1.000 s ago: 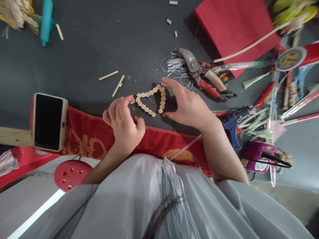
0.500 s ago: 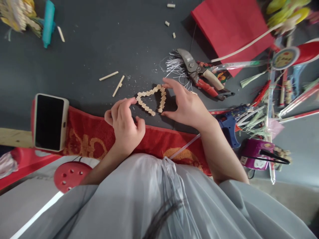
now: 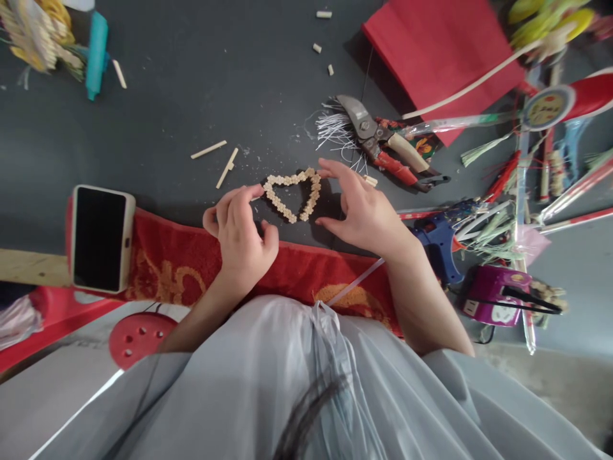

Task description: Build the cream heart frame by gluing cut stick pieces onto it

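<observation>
A heart-shaped outline of small pale cut stick pieces (image 3: 282, 207) lies on the dark table between my hands, with a narrow gap at its lower tip. My left hand (image 3: 243, 227) is beside its left corner, the index fingertip at the edge and the thumb held apart. My right hand (image 3: 366, 207) spreads thumb and index finger around the right side. Its index fingertip is close to the upper right corner, and the thumb is a little away from the lower part. Neither hand grips anything. Two thin loose sticks (image 3: 227, 168) lie left of the outline.
Pruning shears (image 3: 376, 137) rest beyond my right hand, near white wire ends (image 3: 334, 128) and a red paper bag (image 3: 440, 54). A phone (image 3: 100, 237) sits on a red cloth (image 3: 167, 255) along the front edge. A purple socket box (image 3: 498, 295) and a blue tool (image 3: 438, 246) lie right.
The right side of the outline has shifted, and the gap at its lower tip is narrower. My right index finger has dropped slightly and my thumb has moved a little away. My left hand stays nearly still.
</observation>
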`<state>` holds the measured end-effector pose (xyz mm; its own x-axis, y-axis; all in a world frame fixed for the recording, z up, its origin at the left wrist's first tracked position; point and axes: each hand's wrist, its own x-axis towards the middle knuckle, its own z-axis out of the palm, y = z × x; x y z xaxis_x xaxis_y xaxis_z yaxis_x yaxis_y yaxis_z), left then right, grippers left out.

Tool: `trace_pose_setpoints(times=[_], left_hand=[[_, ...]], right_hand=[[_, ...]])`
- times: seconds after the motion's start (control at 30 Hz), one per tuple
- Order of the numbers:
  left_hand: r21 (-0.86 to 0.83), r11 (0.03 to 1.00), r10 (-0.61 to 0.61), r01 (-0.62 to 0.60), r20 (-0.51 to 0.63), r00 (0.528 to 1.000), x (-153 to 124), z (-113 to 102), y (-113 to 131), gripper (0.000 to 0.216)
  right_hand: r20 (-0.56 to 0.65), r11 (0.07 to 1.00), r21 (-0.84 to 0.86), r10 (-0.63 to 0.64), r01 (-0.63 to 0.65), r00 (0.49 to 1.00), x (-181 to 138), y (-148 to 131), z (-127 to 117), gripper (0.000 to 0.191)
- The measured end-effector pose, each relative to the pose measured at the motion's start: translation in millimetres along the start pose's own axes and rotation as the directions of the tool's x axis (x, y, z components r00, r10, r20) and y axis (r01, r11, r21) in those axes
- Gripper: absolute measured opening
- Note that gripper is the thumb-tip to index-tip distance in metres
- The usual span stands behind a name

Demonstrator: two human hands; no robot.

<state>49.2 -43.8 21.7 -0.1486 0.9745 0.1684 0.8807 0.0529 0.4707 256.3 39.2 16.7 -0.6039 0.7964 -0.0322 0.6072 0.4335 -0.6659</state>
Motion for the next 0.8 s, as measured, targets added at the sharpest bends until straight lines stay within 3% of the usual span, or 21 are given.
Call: trace_pose_setpoints(times=[0.33, 0.8], left_hand=[[-0.048, 0.999, -0.017, 0.017, 0.011, 1.0, 4, 0, 0, 0.05], [-0.008, 1.0, 0.012, -0.012, -0.006, 1.0, 4, -1, -2, 0.046]], right_hand=[[-0.057, 0.992, -0.064, 0.101, -0.105, 0.993, 2, -5, 8, 0.069], [-0.085, 0.99, -0.031, 0.132, -0.135, 0.988, 2, -5, 13, 0.068]])
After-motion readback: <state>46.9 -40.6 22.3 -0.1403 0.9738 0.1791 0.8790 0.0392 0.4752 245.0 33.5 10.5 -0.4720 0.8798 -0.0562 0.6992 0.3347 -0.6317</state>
